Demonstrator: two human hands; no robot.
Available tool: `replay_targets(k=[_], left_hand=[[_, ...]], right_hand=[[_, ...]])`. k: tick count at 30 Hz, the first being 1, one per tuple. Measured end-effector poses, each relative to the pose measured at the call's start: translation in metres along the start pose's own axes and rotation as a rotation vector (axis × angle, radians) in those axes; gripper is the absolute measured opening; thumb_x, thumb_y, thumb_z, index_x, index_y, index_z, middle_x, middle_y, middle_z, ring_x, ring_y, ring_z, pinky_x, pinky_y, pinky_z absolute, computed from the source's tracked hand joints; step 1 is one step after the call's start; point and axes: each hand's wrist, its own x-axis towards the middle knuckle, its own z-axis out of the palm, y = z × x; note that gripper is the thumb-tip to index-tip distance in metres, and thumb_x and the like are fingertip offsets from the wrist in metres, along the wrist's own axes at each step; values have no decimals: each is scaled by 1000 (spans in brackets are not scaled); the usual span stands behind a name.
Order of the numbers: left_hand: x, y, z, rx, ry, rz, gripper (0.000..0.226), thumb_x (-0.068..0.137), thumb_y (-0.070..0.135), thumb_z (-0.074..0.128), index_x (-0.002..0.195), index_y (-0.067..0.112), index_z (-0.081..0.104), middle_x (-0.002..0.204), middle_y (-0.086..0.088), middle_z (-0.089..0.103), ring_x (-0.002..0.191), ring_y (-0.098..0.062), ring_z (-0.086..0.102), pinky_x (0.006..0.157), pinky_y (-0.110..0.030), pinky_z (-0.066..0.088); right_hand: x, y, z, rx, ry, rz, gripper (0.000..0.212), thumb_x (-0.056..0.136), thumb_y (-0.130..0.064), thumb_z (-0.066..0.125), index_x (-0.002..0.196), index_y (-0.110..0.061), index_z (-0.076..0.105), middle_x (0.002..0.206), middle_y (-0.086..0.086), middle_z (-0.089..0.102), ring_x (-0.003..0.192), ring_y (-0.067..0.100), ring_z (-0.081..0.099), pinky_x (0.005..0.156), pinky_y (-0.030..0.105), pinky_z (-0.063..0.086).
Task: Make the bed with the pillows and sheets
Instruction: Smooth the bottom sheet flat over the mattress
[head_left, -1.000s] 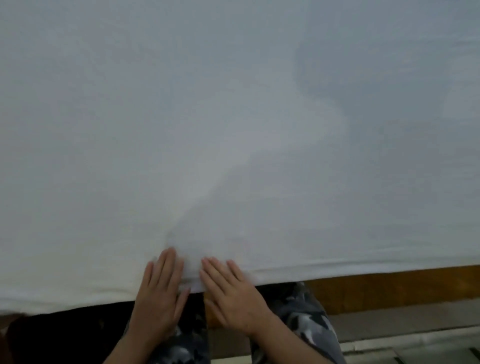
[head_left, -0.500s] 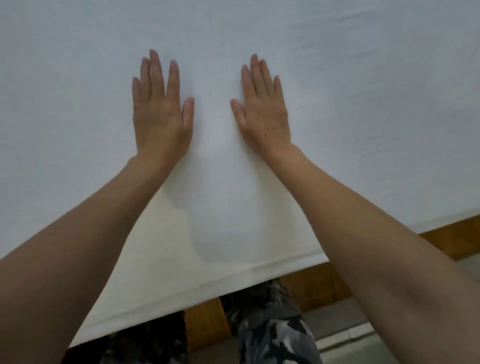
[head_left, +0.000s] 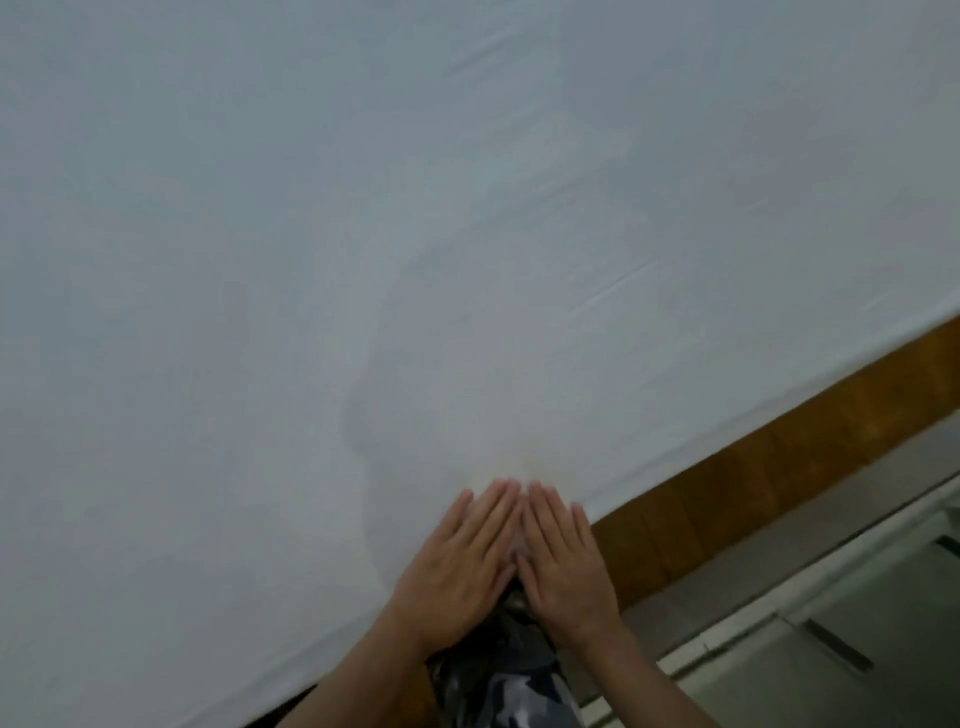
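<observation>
The white sheet lies flat and wide ahead; only the wooden bed frame borders its near edge on the right.

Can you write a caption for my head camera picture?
Both flat hands, left hand and right hand, press the white sheet at the bed's edge.

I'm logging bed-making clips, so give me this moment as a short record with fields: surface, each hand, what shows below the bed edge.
surface: white sheet spread flat, faint creases at right
left hand: flat, fingers straight, on sheet at near edge
right hand: flat, beside left, fingertips nearly meeting
below edge: wooden bed frame, patterned trousers
pillows: none in view
</observation>
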Motion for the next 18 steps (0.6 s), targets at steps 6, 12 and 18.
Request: replay_targets(k=[6, 12, 18], left_hand=[[35, -49, -51, -181, 298, -140, 49, 102, 28, 36, 143, 2, 33, 151, -22, 32, 145, -33, 22, 120, -45, 17], [176, -182, -122, 141, 328, -401, 55, 96, 20, 43, 145, -3, 32, 155, -29, 19, 145, -42, 16, 119, -45, 7], [270, -190, -126, 145, 150, -390, 65, 102, 39, 22, 153, 2, 7, 160, -23, 2, 149, -35, 1, 120, -46, 0]], right_hand=[[79, 0, -44, 125, 268, -77, 36, 97, -21, 42, 131, -9, 44, 146, 16, 40, 135, 29, 40, 113, 48, 29], [289, 12, -108, -25, 315, 160, 61, 94, -35, 39, 145, -3, 35, 154, 17, 28, 144, 28, 25, 116, 45, 16], [303, 69, -107, -50, 246, 304, 64, 99, -43, 27, 152, -9, 20, 160, 10, 15, 148, 20, 11, 119, 39, 5]])
